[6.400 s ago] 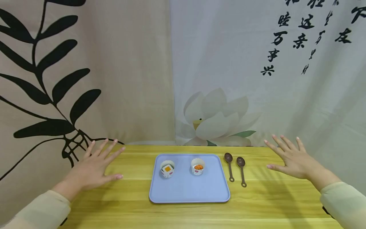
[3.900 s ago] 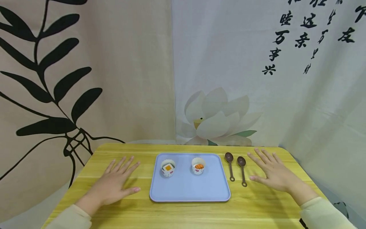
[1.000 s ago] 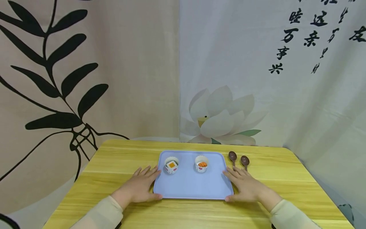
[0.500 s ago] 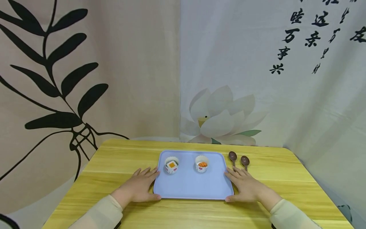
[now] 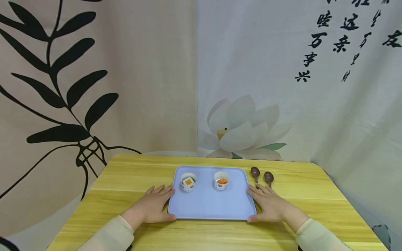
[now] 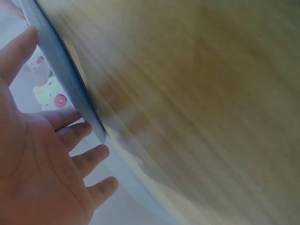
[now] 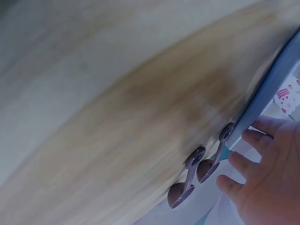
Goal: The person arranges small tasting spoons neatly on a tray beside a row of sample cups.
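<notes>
A light blue tray [image 5: 213, 207] lies on the table between my two hands. My left hand [image 5: 154, 205] touches its left side, thumb by the near corner and fingers extended along the edge. The left wrist view shows the left fingers [image 6: 70, 136] fairly straight at the tray's rim [image 6: 70, 75]. On the opposite side, my right hand [image 5: 270, 205] rests in the same way at the right edge. Two small patterned paper cups stand on the tray: the left cup [image 5: 188, 187] holds a white piece with a yellow-orange square, the right cup [image 5: 221, 186] orange pieces.
Two brown spoons, one nearer the tray [image 5: 255, 172] and one farther right [image 5: 268, 177], lie beyond my right hand, which hides their handles in the head view. The yellow wooden table [image 5: 213, 237] ends at a printed cloth backdrop [image 5: 157, 87].
From raised and wide apart, both hands have come down and inward to the tray's two sides. Over the last second they have stayed almost still. Tray, cups and spoons lie as before.
</notes>
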Demonstrator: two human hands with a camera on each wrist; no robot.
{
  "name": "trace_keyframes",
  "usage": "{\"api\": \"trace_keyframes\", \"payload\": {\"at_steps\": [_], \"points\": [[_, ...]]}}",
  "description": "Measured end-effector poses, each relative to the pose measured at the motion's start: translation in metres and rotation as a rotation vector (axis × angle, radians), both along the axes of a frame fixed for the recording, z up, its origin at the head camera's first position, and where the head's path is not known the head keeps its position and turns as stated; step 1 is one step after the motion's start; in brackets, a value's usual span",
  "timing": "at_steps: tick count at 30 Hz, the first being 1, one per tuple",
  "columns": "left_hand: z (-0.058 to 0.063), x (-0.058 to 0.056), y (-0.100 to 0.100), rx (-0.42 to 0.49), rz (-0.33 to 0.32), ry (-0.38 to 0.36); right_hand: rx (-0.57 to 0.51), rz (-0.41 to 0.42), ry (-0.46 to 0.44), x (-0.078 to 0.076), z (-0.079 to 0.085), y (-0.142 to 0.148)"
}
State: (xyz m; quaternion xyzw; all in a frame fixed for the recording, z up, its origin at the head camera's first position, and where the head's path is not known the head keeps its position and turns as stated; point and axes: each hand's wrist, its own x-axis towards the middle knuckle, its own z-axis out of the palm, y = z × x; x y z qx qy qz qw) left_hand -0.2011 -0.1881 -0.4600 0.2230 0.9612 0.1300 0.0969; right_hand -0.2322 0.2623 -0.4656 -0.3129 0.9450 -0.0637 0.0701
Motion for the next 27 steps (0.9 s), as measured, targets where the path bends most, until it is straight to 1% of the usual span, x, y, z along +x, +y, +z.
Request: {"api": "trace_keyframes", "payload": {"at_steps": [9, 21, 27], "points": [[-0.002, -0.0018, -0.0001, -0.002, -0.006, 0.001, 0.005, -0.005, -0.002, -0.0021, -0.0004, 0.0008], [-0.0001, -0.0006, 0.0013, 0.018, 0.002, -0.017, 0.012, -0.021, -0.028, 0.001, 0.0044, -0.0016], [-0.003, -0.0024, 0.001, 0.009, 0.005, -0.005, 0.002, -0.025, -0.031, 0.0026, 0.0087, -0.0019]]}}
